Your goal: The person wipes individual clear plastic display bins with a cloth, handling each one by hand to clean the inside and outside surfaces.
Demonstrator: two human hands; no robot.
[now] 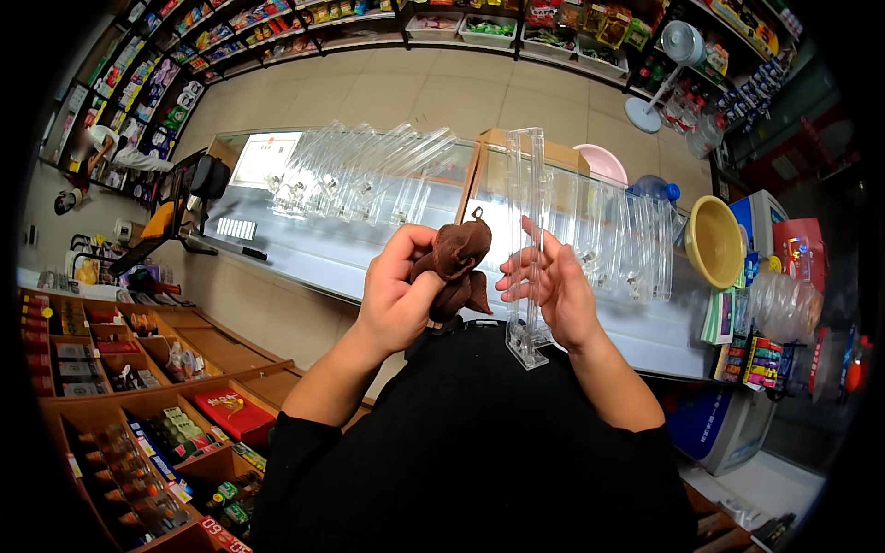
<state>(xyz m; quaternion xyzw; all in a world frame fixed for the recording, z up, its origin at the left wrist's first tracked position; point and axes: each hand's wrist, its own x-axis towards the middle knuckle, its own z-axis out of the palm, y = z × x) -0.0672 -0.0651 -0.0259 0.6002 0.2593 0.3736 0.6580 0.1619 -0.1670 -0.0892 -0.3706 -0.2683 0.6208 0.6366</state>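
My left hand (401,290) grips a bunched brown cloth (462,252) with a small loop at its top. Just right of the cloth, a clear plastic display rack piece (529,173) stands roughly upright, its flat foot in front of my black shirt. My right hand (563,290) is around this piece from the right, loosely, with fingers showing through and behind the clear plastic and the thumb raised. Cloth and rack piece look slightly apart. Beyond my hands, several similar clear pieces (359,173) lie on the glass counter (311,256), with more clear pieces (622,249) to the right.
A yellow basin (715,242) and boxed goods crowd the counter's right end. Past the counter are a pink basin (601,162), a white fan (643,110) and stocked shelves. A black chair (207,176) and a person (114,148) are at left; wooden compartments (166,428) hold goods at lower left.
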